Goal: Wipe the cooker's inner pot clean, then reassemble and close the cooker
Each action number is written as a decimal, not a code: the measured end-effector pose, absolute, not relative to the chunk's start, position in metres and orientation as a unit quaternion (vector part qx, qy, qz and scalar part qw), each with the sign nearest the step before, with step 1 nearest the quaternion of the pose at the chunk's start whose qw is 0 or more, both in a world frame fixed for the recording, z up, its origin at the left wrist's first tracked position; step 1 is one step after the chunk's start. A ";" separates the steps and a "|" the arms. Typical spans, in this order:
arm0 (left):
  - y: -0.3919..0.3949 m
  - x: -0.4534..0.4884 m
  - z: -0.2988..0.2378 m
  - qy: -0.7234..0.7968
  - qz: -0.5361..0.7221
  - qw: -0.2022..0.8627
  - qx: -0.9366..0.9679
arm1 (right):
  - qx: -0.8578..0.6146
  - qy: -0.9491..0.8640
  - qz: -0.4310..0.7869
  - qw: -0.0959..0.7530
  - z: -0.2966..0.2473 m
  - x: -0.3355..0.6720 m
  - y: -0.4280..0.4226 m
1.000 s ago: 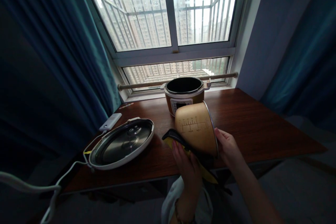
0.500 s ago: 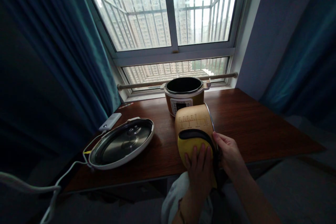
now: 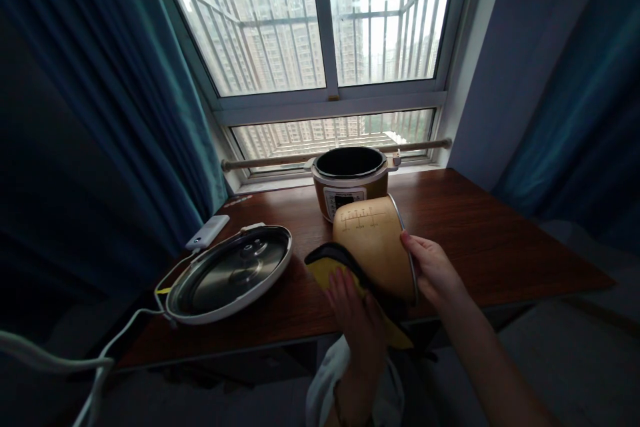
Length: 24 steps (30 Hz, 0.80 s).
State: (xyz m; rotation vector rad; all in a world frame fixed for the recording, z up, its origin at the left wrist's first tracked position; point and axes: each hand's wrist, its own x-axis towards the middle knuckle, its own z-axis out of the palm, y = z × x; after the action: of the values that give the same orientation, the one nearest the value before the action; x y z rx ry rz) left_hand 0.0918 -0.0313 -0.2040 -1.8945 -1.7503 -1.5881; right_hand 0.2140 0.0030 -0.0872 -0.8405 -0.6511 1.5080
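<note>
My right hand (image 3: 434, 268) pinches the metal rim of a gold-coloured inner cooking pot (image 3: 377, 240), which is tipped on its side with measuring marks on its outer wall. My left hand (image 3: 357, 320) holds a yellow cloth with a black border (image 3: 324, 268), its fingers laid over the cloth at the lower left of the pot. The cloth's far edge stands out past the pot's base. Behind the pot is an electric cooker (image 3: 324, 180) with a dark open top and a control panel, partly covered by the pot. The inside of the tipped pot is hidden.
On the left of the brown table (image 3: 480, 233) lies a large round lid (image 3: 235, 273) with its dark inner side up. Beside it are a white power strip (image 3: 209, 232) and a white cable (image 3: 127, 320). A barred window (image 3: 333, 97) and blue curtains (image 3: 150, 100) surround the table.
My left hand and the cloth have slid left and down, off the pot's side toward its base. The pot has rolled slightly, its marks now higher. My right hand keeps hold of the rim.
</note>
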 end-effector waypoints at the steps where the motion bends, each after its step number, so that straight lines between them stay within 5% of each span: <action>1: -0.030 0.090 -0.206 -0.585 -0.541 0.023 -0.604 | -0.360 -0.283 0.652 0.604 -0.088 0.214 0.006; 6: -0.024 0.086 -0.215 -0.616 -0.569 -0.127 -0.529 | -0.357 -0.324 0.632 0.607 -0.097 0.219 0.008; 13: -0.024 0.086 -0.214 -0.614 -0.582 -0.184 -0.500 | -0.456 -0.374 0.561 0.580 -0.135 0.229 -0.028; 24: -0.037 0.104 -0.208 -0.526 -0.441 0.142 -0.713 | -0.472 -0.377 0.518 0.605 -0.132 0.217 -0.029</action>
State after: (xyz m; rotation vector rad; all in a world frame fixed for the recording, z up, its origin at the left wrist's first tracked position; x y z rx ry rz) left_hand 0.1041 -0.0369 -0.2080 -2.0587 -1.5186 -1.2733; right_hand 0.2173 -0.0286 -0.1316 -1.0928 -0.8724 1.1992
